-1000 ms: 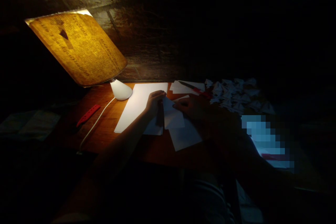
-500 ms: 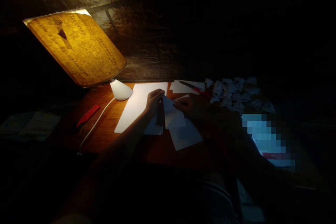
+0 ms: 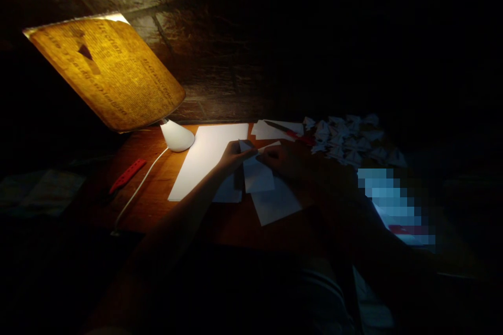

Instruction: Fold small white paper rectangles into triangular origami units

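In dim lamp light my left hand [image 3: 232,155] pinches the upper edge of a small white paper piece [image 3: 257,175] over the wooden table [image 3: 157,188]. My right hand [image 3: 285,159], in shadow, has its fingers closed on the same piece from the right. Under it lies another white sheet [image 3: 277,204], and a larger white sheet [image 3: 204,159] lies to the left under my left wrist.
A white lamp base [image 3: 177,136] with a cable [image 3: 135,191] stands at the back left under a glowing printed shade [image 3: 106,76]. A red tool [image 3: 126,174] lies left. Scissors with red handles [image 3: 293,132] rest on papers behind. Several folded paper pieces [image 3: 349,141] are piled at right.
My left hand has slid from the paper's left side to its top edge and pinched it. The right hand stayed on the piece. The view drifted slightly.
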Motion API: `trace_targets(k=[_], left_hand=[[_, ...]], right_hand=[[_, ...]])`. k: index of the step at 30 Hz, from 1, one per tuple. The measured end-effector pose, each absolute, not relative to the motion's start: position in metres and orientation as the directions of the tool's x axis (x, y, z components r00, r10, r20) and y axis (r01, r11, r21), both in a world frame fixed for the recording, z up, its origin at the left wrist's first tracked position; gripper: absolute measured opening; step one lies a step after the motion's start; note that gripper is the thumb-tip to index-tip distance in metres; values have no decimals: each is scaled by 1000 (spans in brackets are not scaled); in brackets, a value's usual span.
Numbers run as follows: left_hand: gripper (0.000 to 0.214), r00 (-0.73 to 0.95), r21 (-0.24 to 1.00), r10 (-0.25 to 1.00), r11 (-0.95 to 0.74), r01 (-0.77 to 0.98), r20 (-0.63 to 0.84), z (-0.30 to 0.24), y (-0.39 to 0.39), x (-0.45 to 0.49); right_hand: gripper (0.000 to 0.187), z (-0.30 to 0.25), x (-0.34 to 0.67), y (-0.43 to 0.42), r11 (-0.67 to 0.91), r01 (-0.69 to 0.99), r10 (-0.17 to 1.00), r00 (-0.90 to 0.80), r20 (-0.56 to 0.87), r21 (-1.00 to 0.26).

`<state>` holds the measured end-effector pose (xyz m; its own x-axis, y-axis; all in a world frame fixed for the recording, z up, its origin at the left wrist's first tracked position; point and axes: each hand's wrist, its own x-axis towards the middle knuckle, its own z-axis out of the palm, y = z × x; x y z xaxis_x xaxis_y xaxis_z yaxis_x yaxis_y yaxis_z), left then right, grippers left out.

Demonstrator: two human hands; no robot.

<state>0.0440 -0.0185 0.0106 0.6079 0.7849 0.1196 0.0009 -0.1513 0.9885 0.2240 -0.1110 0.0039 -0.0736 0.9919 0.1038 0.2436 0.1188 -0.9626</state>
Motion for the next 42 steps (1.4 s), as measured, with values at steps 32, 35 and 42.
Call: trace_targets(k=[32, 35, 42], left_hand=[[39, 608, 988, 793, -118, 100, 33, 18, -19, 43], [37, 629, 987, 777, -131, 97, 41, 19, -18, 42], [32, 660, 984, 750, -147, 105, 42, 18, -17, 42]], right_hand=[[27, -5, 225, -108, 143, 264, 989, -59, 132, -954], [24, -9, 227, -107, 173, 258, 985, -58, 164, -950], [24, -8, 227, -108, 185, 197, 982, -79, 172, -963]])
